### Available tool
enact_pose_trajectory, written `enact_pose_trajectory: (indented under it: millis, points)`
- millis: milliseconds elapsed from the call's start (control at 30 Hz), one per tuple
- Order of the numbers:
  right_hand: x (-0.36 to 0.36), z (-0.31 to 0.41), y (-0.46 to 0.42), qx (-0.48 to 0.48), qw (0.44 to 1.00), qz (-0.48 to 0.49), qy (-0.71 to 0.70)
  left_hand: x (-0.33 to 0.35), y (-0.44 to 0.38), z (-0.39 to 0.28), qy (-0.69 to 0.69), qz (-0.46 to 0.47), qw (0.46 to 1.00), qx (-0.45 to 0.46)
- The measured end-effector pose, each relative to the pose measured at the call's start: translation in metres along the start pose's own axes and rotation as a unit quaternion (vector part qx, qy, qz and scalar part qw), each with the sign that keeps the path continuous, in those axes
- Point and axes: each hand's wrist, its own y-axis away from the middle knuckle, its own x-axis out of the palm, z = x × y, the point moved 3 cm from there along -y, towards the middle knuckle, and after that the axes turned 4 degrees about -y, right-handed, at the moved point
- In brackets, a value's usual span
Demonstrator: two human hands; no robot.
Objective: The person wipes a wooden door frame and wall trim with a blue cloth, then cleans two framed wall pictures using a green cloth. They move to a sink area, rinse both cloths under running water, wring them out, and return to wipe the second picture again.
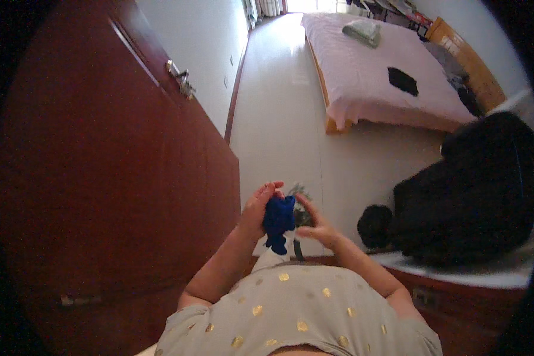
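Observation:
A bunched blue cloth [279,218] hangs from my left hand [259,207], which grips it along its left side in front of my body. Close to the cloth's right side, my right hand [318,224] has its fingers apart and curved, with nothing plainly held. Behind the cloth, a dark patterned item, partly green and grey [301,213], shows between my hands; I cannot tell what it is or whether a hand touches it. White fabric [271,258] shows below the blue cloth.
A dark red wooden door [115,178] with a metal handle [184,82] stands at the left. Ahead is a bed [360,89] with a pink cover, a folded green cloth [363,33] and a black cloth [402,81] on it. Large black items [463,196] are at the right.

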Motion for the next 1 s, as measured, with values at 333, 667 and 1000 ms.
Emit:
enact_pose_trajectory:
  millis: [333, 667, 1000]
  points:
    - [-0.124, 0.028, -0.280, 0.155, 0.928, -0.120, -0.318, -0.016, -0.283, -0.105, 0.137, 0.169, 0.975, 0.040]
    - [-0.318, 0.148, -0.478, -0.003, 0.924, -0.246, -0.292, -0.043, -0.551, -0.202, -0.133, 0.108, 0.981, -0.090]
    - [-0.552, 0.185, -0.702, 0.069, 0.968, -0.239, 0.025, -0.299, -0.682, -0.230, -0.701, -0.100, 0.666, -0.233]
